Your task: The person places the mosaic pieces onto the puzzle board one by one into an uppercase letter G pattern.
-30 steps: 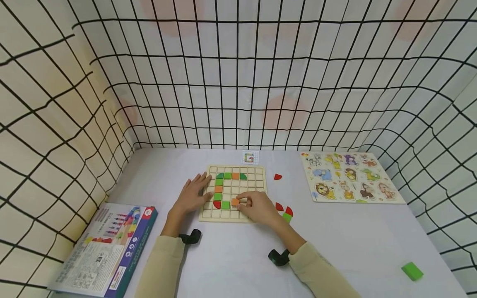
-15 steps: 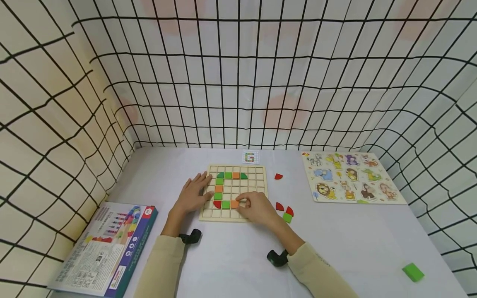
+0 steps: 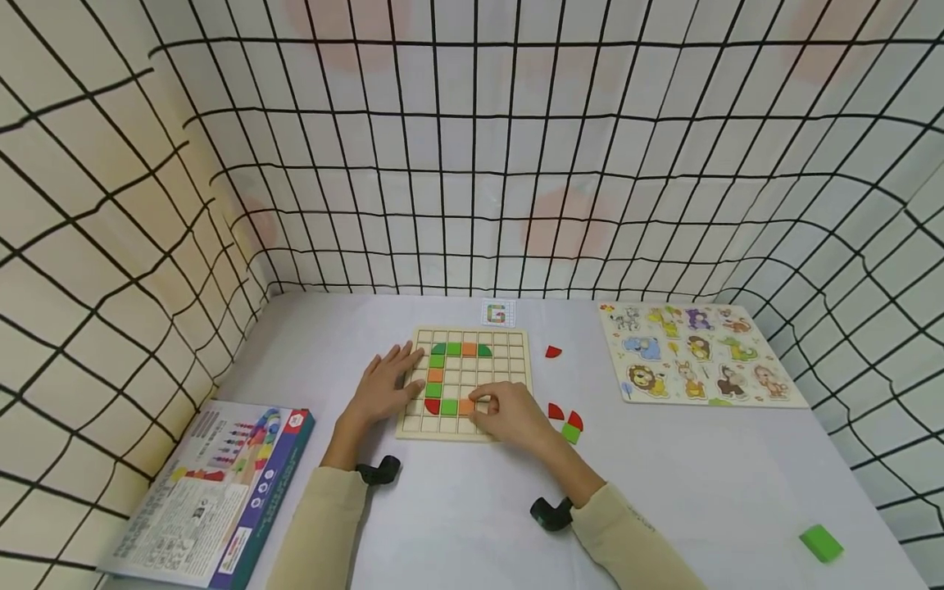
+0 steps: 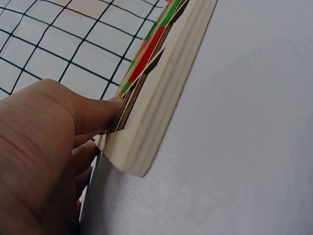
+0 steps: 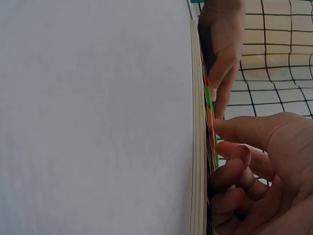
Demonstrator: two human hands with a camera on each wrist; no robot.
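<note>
My right hand (image 3: 512,414) pinches the orange tile (image 3: 466,406); I seat it flat while my flat left hand (image 3: 383,385) steadies the board (image 3: 516,360).

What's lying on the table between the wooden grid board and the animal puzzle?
In the head view, three red quarter-circle pieces and one green square piece lie between the grid board and the animal puzzle.

left hand (image 3: 379,387) flat, right hand (image 3: 512,412) curled

Black-gridded cloth walls (image 3: 472,164), grey table (image 3: 457,508)
</note>
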